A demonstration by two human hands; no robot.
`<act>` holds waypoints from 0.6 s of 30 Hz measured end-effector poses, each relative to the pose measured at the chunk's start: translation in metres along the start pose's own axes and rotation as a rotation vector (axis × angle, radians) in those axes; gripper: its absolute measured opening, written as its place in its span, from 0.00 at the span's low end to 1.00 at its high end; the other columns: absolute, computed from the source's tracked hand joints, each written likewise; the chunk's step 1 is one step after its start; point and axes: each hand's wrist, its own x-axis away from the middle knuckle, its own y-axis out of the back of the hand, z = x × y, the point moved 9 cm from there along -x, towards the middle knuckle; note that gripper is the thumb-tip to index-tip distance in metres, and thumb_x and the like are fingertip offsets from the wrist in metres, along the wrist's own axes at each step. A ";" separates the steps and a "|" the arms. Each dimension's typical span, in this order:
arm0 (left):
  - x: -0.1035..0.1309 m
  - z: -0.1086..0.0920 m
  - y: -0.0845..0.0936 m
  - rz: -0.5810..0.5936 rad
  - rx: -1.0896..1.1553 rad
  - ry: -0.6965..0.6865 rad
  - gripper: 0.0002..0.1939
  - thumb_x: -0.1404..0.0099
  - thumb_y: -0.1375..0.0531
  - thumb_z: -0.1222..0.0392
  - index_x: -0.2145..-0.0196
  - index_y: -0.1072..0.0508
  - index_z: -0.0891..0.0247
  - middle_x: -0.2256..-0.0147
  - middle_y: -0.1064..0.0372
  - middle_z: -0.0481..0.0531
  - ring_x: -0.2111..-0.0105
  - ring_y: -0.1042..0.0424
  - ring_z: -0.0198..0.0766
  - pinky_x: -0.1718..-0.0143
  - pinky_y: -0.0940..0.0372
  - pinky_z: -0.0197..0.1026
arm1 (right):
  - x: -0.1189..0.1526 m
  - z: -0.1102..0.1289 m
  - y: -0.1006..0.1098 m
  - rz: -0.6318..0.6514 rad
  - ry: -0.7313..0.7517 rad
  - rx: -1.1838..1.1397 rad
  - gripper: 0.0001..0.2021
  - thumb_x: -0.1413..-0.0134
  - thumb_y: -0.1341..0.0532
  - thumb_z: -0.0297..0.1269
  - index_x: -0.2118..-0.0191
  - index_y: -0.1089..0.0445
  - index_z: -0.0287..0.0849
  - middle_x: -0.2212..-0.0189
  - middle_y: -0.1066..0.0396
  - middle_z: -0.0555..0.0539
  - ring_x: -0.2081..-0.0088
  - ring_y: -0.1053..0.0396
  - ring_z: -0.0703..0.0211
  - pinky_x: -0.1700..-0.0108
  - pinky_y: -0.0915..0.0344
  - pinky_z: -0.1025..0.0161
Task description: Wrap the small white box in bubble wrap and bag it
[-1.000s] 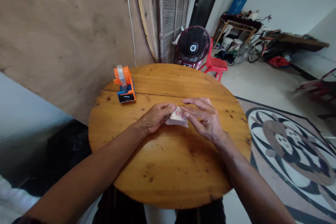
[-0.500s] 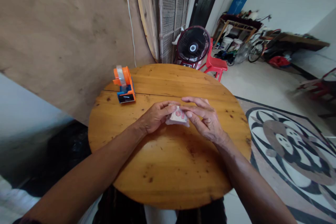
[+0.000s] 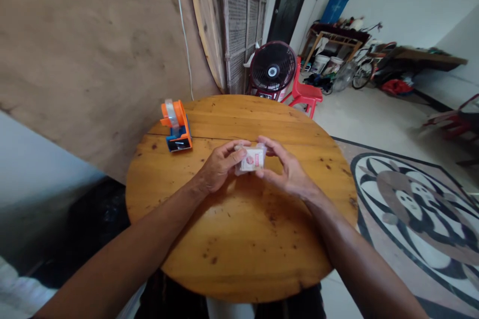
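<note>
A small white packet with red print, wrapped in clear plastic, is held between my two hands above the table. My left hand grips its left end, thumb on top and fingers behind. Curved around the right end is my right hand, its thumb at the near corner and its fingertips at the far one. An orange and blue tape dispenser with a roll of clear tape stands at the table's far left.
Beyond the round wooden table stand a fan and a red plastic chair. A brown board wall rises along the left. Farther off are a cluttered side table and a bicycle.
My right hand has shifted from fingering the packet's top to spanning its right end. The packet has turned flatter, with more of its printed face showing. My left hand keeps its hold.
</note>
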 end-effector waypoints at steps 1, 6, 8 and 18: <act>0.000 0.000 0.000 -0.003 0.007 0.000 0.18 0.43 0.33 0.55 0.56 0.27 0.62 0.61 0.26 0.51 0.66 0.27 0.35 0.63 0.33 0.37 | -0.001 -0.001 -0.004 0.018 0.004 0.021 0.35 0.49 0.34 0.44 0.37 0.44 0.50 0.41 0.37 0.42 0.43 0.36 0.50 0.42 0.40 0.48; -0.003 0.003 0.001 -0.050 0.060 0.038 0.18 0.46 0.32 0.56 0.59 0.27 0.65 0.65 0.26 0.51 0.69 0.28 0.34 0.66 0.33 0.37 | -0.003 -0.003 -0.007 -0.035 0.065 0.107 0.29 0.49 0.34 0.43 0.40 0.38 0.48 0.45 0.32 0.42 0.45 0.34 0.50 0.43 0.39 0.49; -0.003 0.005 0.002 -0.067 0.063 0.061 0.19 0.47 0.32 0.55 0.60 0.27 0.66 0.67 0.26 0.51 0.70 0.29 0.34 0.67 0.34 0.36 | -0.004 -0.006 -0.006 -0.046 0.073 0.138 0.27 0.49 0.34 0.44 0.43 0.35 0.46 0.48 0.29 0.42 0.47 0.32 0.50 0.45 0.37 0.51; -0.007 0.000 0.028 -0.225 -0.433 -0.023 0.16 0.40 0.42 0.50 0.62 0.27 0.67 0.69 0.28 0.51 0.70 0.29 0.36 0.65 0.34 0.39 | -0.004 -0.048 -0.023 0.116 -0.194 0.132 0.26 0.48 0.37 0.46 0.45 0.33 0.40 0.53 0.26 0.41 0.54 0.28 0.49 0.51 0.32 0.53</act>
